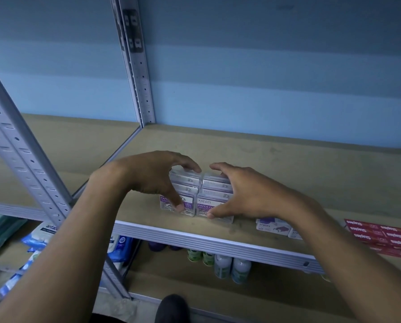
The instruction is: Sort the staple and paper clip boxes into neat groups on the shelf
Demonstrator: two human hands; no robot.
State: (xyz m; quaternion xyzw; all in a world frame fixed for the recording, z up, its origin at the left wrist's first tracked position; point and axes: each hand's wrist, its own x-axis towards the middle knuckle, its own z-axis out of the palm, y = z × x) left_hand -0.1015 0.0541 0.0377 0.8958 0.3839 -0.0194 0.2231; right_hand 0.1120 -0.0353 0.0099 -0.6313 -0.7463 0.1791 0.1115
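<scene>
- Sitting near the front edge of the shelf [288, 159]: paper clip boxes [200, 197], clear with purple labels, packed touching in two columns.
- Cupping the left column: left hand [152, 176], fingers curled over the far box, thumb pressing the near one.
- Cupping the right column: right hand [246, 194], fingers on the far box, thumb on the near one.
- Lying further right, apart: white staple boxes [274, 227], then red staple boxes [383, 236].

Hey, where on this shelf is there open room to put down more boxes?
Bare shelf board runs behind the paper clip boxes to the blue wall, and left of them toward the upright post. The front right is crowded: white staple boxes, then red staple boxes. Both hands bracket the clip boxes.
</scene>
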